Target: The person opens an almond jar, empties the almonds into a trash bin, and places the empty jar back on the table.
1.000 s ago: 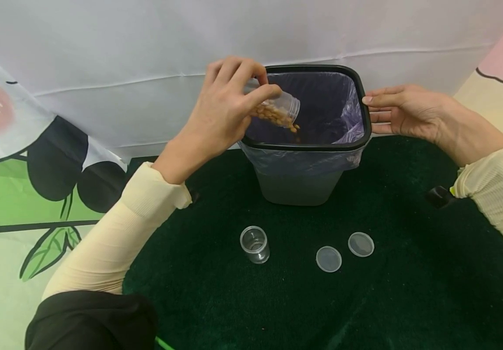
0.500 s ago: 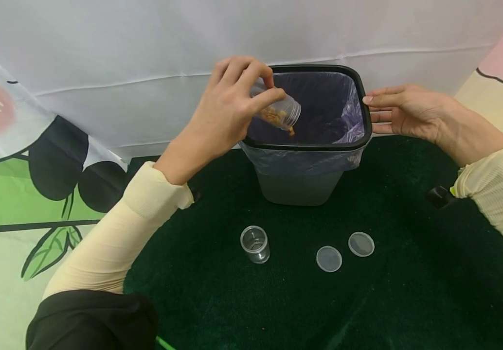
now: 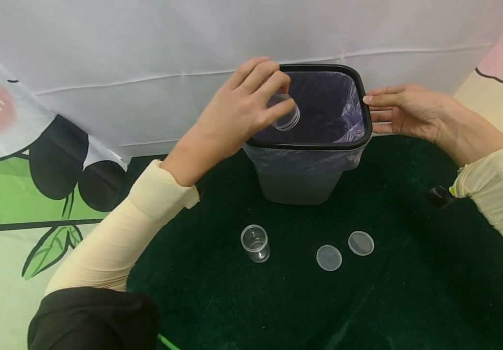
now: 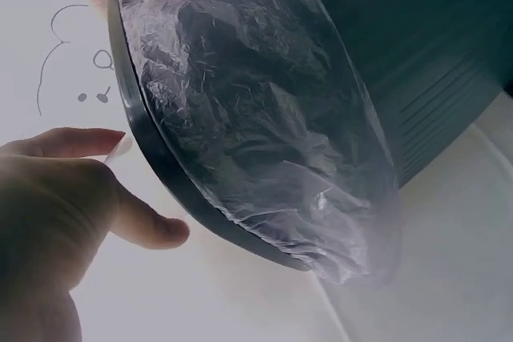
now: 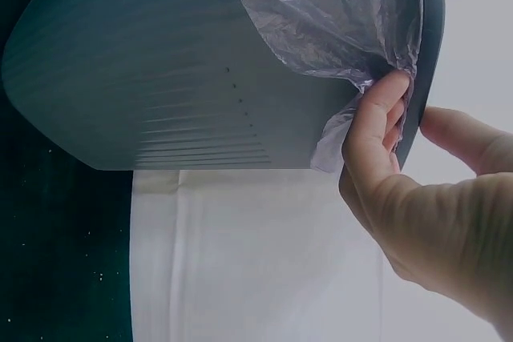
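In the head view my left hand (image 3: 238, 109) grips a clear plastic jar (image 3: 286, 119) tipped mouth-down over a trash bin. No brown pieces show in the visible part of the jar; my fingers cover the rest. The grey trash bin (image 3: 297, 187) has a black rim (image 3: 310, 147) and a thin purplish liner folded over it. My right hand (image 3: 418, 114) holds the bin's right edge. As the right wrist view shows, the thumb lies on the rim and the curled fingers (image 5: 373, 126) press the liner from outside. The bin's bottom inside is too dark to make out.
Another clear jar (image 3: 256, 245) stands uncapped on the dark green cloth (image 3: 278, 306) in front of the bin. Two round translucent lids, a nearer one (image 3: 329, 257) and a farther one (image 3: 361, 243), lie to its right. A white printed curtain (image 3: 146, 39) hangs behind.
Brown nut-like pieces have poured out of the jar into the bin. My left hand has shifted slightly right and tipped the jar more steeply. The right hand has stayed in place.
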Demonstrator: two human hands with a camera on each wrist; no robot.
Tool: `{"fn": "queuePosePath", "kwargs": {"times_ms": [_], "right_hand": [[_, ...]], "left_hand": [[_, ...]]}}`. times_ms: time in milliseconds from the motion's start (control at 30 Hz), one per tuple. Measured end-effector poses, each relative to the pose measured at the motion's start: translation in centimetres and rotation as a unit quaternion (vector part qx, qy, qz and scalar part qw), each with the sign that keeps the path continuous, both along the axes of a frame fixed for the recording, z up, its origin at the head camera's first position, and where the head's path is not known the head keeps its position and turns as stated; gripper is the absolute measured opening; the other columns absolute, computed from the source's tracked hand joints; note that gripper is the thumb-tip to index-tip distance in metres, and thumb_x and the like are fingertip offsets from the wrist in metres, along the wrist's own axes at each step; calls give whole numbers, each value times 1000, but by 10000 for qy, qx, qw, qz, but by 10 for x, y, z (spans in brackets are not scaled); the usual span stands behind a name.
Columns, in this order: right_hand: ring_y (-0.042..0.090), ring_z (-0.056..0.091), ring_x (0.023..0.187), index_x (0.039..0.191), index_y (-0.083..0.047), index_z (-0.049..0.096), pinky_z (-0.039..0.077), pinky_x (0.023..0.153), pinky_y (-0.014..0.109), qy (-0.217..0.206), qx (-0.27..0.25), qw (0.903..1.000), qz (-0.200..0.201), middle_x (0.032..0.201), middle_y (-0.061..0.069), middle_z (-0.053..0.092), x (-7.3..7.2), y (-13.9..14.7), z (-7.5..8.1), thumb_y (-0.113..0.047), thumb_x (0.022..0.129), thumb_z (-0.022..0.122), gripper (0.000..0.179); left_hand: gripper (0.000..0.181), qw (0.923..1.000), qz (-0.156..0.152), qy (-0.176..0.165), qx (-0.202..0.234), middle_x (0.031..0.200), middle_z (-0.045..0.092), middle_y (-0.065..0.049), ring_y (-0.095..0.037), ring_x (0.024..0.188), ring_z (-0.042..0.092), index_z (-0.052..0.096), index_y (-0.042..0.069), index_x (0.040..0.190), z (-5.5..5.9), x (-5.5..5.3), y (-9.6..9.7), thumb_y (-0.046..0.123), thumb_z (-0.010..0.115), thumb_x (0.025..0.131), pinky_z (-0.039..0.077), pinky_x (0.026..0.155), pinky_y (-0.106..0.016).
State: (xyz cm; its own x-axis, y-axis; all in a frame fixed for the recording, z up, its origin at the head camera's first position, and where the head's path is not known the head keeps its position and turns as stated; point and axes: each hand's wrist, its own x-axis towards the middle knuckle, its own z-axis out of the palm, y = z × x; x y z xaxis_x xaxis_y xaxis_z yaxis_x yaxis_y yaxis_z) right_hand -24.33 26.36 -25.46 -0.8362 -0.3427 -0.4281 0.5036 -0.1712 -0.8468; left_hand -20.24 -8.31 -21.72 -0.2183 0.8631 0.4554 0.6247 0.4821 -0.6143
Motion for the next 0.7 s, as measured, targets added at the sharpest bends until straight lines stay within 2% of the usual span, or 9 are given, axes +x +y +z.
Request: {"fn": "queuePosePath", "kwargs": {"times_ms": [67, 133, 233, 300, 467, 633, 700], "right_hand": [[21, 65, 95, 120, -10, 59, 60, 77, 39, 9, 2, 10000, -1, 108, 5, 62, 1, 0, -1, -10, 96, 61, 24], [21, 66, 96, 120, -10, 58, 60, 78, 40, 3, -9, 10000, 1, 109, 5, 62, 1, 0, -1, -10, 96, 61, 25], [21, 66, 95, 120, -10, 58, 60, 77, 40, 46, -15, 10000, -13, 108, 5, 62, 0, 1, -1, -10, 96, 60, 24], [21, 66, 94, 119, -10, 58, 60, 76, 39, 96, -14, 9999, -37, 107, 5, 63, 0, 2, 0, -10, 96, 60, 23], [22, 67, 94, 119, -9, 58, 60, 76, 40, 158, 0, 9999, -53, 108, 5, 62, 0, 2, -1, -9, 96, 61, 23], [21, 66, 96, 120, -9, 58, 60, 78, 39, 126, 26, 9999, -30, 110, 5, 61, 0, -1, -1, -10, 96, 61, 25], [21, 65, 97, 120, -9, 58, 60, 78, 39, 112, 7, 9999, -21, 110, 5, 61, 0, -1, -1, -10, 96, 61, 25]], "left_hand": [[29, 9989, 50, 276, -372, 127, 55, -12, -31, 127, 47, 58, 14, 118, -1, 1, 2, -3, 51, 95, 27, 122, -40], [30, 9958, 75, 361, -839, 130, 55, -14, -32, 129, 47, 59, 13, 117, -1, 3, 5, -4, 56, 93, 27, 122, -40], [29, 9905, 29, 138, -1371, 133, 54, -16, -33, 131, 47, 62, 12, 115, -2, 4, 10, -4, 63, 90, 26, 123, -40], [30, 9885, 53, 29, -1513, 134, 54, -17, -33, 133, 46, 62, 12, 114, -1, 5, 12, -4, 66, 89, 26, 123, -40], [36, 9917, 207, -224, -1247, 133, 53, -16, -34, 131, 44, 63, 14, 119, 4, 4, 13, -1, 68, 87, 25, 123, -43], [54, 9894, 493, -1112, -791, 133, 49, -15, -35, 129, 41, 56, 14, 129, 11, 5, 7, 4, 76, 80, 28, 119, -49], [55, 9861, 560, -1465, -543, 132, 50, -15, -35, 127, 42, 54, 14, 132, 13, 4, 5, 3, 73, 82, 30, 116, -50]]}}
